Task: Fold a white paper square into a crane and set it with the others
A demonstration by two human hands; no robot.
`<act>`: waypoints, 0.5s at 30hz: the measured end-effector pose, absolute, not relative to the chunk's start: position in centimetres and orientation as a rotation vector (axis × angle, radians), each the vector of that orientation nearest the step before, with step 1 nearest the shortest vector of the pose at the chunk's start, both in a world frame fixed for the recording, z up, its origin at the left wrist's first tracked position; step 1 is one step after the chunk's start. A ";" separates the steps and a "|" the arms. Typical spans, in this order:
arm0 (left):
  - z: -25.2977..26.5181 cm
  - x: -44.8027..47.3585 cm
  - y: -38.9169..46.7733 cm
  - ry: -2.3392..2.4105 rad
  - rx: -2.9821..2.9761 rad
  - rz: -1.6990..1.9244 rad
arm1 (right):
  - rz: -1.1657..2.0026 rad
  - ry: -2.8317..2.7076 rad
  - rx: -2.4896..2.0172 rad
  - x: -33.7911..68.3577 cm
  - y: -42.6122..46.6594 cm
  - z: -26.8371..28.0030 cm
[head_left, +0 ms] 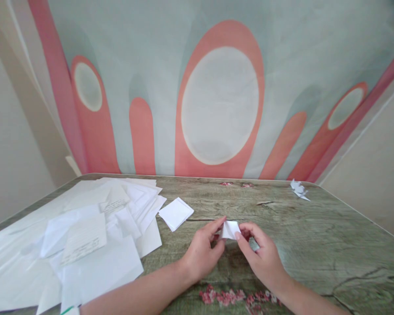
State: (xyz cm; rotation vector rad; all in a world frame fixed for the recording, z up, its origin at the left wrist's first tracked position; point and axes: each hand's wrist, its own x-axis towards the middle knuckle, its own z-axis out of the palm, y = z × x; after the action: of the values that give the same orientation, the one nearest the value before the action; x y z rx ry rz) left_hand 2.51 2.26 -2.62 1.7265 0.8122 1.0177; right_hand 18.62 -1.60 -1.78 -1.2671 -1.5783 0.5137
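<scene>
Both hands (233,256) pinch folded paper (230,229)

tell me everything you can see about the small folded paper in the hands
The folded paper is small, white and creased into a compact angular shape, with a flap standing up at its top. It sits just above the wood-grain table, near the middle. The left hand pinches its left side and the right hand its right; its underside is hidden.
</scene>
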 end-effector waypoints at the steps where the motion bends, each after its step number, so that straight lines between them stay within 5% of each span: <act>1: -2.6 2.5 2.2 0.815 1.716 1.018 | 0.529 -1.595 -1.252 18.6 -1.7 -1.7; 15: -0.5 2.1 2.3 0.723 1.618 0.935 | 0.855 -1.531 -1.186 18.4 -1.3 -1.4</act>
State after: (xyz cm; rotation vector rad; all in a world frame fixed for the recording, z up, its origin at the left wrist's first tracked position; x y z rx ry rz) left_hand 2.07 2.32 -0.50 1.6183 0.7234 0.9347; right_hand 18.38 -1.31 -1.41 -1.1862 -1.5312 0.8552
